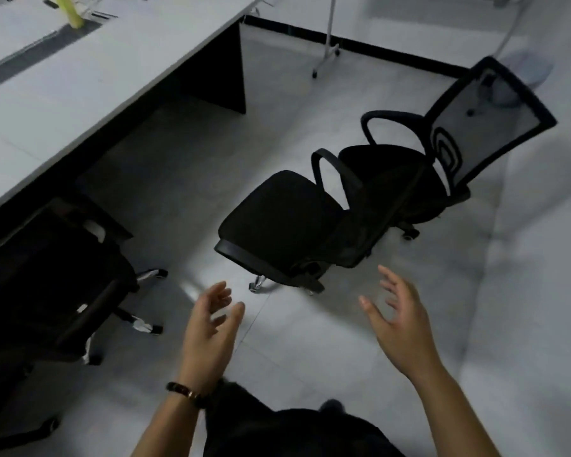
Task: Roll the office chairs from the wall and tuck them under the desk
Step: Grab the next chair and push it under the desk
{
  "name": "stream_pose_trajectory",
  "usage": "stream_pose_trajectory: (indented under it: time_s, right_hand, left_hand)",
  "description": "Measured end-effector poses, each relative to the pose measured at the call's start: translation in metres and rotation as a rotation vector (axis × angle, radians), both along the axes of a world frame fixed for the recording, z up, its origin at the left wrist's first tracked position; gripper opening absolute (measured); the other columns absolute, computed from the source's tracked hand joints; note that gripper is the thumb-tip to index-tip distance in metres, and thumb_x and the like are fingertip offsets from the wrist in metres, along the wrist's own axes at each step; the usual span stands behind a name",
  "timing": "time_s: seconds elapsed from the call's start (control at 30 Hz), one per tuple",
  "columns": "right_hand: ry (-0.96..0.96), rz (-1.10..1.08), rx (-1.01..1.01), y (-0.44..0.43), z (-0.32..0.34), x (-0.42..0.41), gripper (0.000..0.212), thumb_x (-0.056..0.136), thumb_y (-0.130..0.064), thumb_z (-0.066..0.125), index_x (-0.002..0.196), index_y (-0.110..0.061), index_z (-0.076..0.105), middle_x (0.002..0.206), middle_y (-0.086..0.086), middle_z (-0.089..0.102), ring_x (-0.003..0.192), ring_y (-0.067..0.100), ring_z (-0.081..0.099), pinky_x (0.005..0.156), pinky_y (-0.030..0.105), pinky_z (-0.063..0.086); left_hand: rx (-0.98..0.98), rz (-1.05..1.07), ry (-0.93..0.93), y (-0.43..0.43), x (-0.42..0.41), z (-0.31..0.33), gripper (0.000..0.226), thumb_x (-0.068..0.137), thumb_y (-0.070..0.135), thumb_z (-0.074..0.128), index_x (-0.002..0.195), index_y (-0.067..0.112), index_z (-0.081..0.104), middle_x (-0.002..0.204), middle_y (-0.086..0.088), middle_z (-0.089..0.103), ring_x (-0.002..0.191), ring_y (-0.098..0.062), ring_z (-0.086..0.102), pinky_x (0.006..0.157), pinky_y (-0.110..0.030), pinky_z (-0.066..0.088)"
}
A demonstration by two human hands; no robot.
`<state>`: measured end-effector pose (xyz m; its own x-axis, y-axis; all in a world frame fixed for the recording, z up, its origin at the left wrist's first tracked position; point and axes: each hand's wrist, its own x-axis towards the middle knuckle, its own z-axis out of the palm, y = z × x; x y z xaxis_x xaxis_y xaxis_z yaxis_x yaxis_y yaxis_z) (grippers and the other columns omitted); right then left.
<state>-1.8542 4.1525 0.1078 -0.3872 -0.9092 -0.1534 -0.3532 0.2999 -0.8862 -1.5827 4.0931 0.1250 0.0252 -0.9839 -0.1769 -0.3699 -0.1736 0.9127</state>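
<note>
I hold my left hand (211, 324) and right hand (399, 321) open and empty, reaching for the near chair (277, 225), which stands free beside the desk (80, 94), ready to roll.

Dim, grey, nearly colourless light. Deep shadow fills the space under the desk (63, 94), swallowing detail in the chair (47, 285) there. A small bright glare spot on the floor (192, 286) beside that chair. Hands (208, 328) slightly motion-blurred; straight lines bow toward the edges.
</note>
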Motion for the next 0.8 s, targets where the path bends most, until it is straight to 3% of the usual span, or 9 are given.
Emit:
stream_pose_trajectory:
  time_s: [0.17, 0.37, 0.6, 0.8]
  right_hand:
    - [-0.012, -0.085, -0.03, -0.007, 0.016, -0.095, 0.053, 0.09, -0.032, 0.066, 0.136, -0.041, 0.041, 0.134, -0.011, 0.048, 0.122, 0.003, 0.049, 0.102, 0.027, 0.041]
    - [-0.013, -0.073, -0.038, -0.068, -0.009, -0.186, 0.053, 0.09, -0.029, 0.067, 0.134, -0.043, 0.04, 0.13, -0.013, 0.049, 0.122, -0.001, 0.049, 0.095, 0.015, 0.038]
    - [0.076, 0.176, 0.098, -0.159, -0.026, -0.278, 0.055, 0.09, -0.039, 0.064, 0.139, -0.042, 0.038, 0.138, -0.009, 0.044, 0.126, 0.004, 0.044, 0.102, 0.027, 0.039]
    - [0.136, 0.426, 0.112, -0.251, -0.027, -0.327, 0.059, 0.091, -0.042, 0.063, 0.144, -0.033, 0.039, 0.14, -0.014, 0.038, 0.127, 0.004, 0.043, 0.101, 0.028, 0.039]
  left_hand:
    - [-0.022, -0.097, -0.032, -0.021, -0.101, 0.016, 0.036, 0.09, 0.022, 0.061, 0.125, 0.021, 0.051, 0.118, 0.009, 0.059, 0.109, -0.003, 0.056, 0.091, -0.031, 0.049]
    - [0.008, -0.095, -0.034, -0.082, -0.197, -0.017, 0.039, 0.09, 0.023, 0.059, 0.128, 0.023, 0.047, 0.116, 0.009, 0.057, 0.109, -0.004, 0.054, 0.088, -0.022, 0.047]
    - [0.098, 0.092, -0.034, -0.146, -0.28, -0.05, 0.041, 0.092, 0.024, 0.057, 0.131, 0.02, 0.045, 0.121, 0.001, 0.055, 0.109, -0.011, 0.054, 0.081, -0.016, 0.043]
    - [0.137, 0.266, -0.1, -0.169, -0.314, -0.052, 0.043, 0.092, 0.025, 0.057, 0.132, 0.018, 0.044, 0.122, 0.0, 0.054, 0.11, -0.014, 0.053, 0.083, -0.021, 0.044]
